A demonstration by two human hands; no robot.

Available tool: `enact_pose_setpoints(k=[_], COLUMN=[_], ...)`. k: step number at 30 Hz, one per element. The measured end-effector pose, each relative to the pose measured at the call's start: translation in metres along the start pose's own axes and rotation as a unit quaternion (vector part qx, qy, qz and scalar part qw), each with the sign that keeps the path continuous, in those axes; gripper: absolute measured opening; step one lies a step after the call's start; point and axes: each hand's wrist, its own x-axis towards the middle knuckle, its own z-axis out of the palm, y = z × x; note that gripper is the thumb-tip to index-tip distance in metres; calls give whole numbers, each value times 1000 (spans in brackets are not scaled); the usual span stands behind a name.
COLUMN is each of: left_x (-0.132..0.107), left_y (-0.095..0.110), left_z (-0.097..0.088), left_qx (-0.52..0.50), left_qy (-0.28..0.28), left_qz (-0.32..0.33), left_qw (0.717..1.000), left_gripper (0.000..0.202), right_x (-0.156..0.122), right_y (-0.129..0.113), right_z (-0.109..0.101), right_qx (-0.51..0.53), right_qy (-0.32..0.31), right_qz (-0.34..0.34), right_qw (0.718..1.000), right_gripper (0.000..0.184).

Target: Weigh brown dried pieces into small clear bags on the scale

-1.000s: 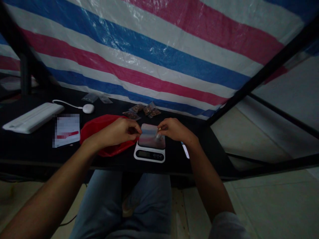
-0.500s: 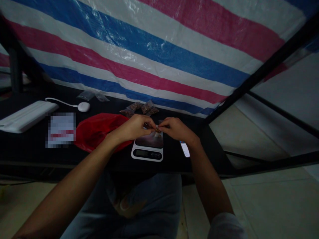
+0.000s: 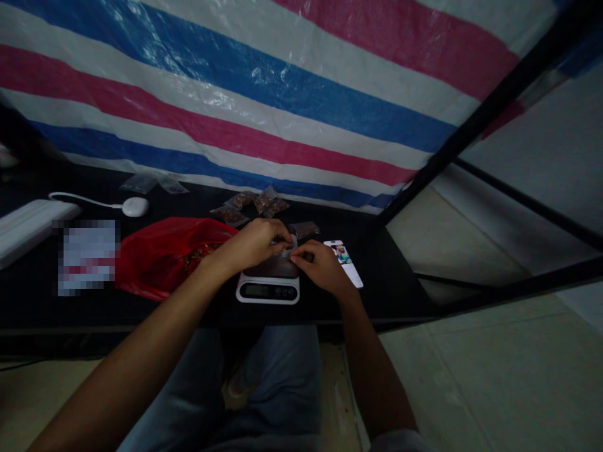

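Observation:
My left hand (image 3: 264, 243) is closed in a pinch on a small clear plastic bag (image 3: 293, 243) over the scale. My right hand (image 3: 321, 265) also pinches the bag, at its near right edge, a little lower than the left. Fingers cover much of the bag, and its contents are hard to make out. Below both hands sits a white kitchen scale (image 3: 269, 292) with a dark plate; its display cannot be read. To the left lies an open red plastic bag (image 3: 151, 251) with brownish dried pieces (image 3: 198, 256) inside, partly behind my left forearm.
Several filled small bags (image 3: 242, 201) lie behind the scale, with another filled bag (image 3: 305, 229) beyond my hands. A lit phone (image 3: 346, 262) is at the right. Further left are flat clear bags (image 3: 140, 182), a white round device (image 3: 135, 206) and a white long object (image 3: 32, 226).
My right hand has moved down toward me relative to the left, along the small bag. The view has shifted, uncovering more of the phone, a filled bag and the red bag's contents.

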Motion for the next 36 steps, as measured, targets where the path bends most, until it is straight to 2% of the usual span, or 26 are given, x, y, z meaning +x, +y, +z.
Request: enact_pose_setpoints(k=[6, 13, 16, 20, 27, 32, 36], left_x=[-4, -11, -12, -13, -11, -13, -16], left_y=[-1, 1, 1, 0, 0, -1, -3], left_z=[2, 3, 5, 5, 7, 12, 14], left_qx=[4, -38, -61, -75, -107, -110, -129], left_qy=[-10, -12, -1, 18, 41, 61, 58], left_qz=[10, -5, -26, -18, -11, -3, -6], left_qw=[1000, 999, 998, 997, 993, 992, 990], left_gripper=[19, 23, 26, 28, 29, 35, 43], right_x=[-7, -10, -12, -17, -5, 4, 2], right_y=[-1, -6, -6, -5, -6, -8, -8], right_z=[11, 13, 13, 7, 3, 11, 10], right_qx=[5, -13, -35, -50, 18, 35, 34], right_qy=[41, 49, 52, 66, 186, 156, 155], right_qz=[-2, -10, -12, -15, -16, -20, -21], right_qw=[999, 999, 998, 996, 982, 987, 987], right_gripper=[5, 5, 8, 13, 11, 13, 16])
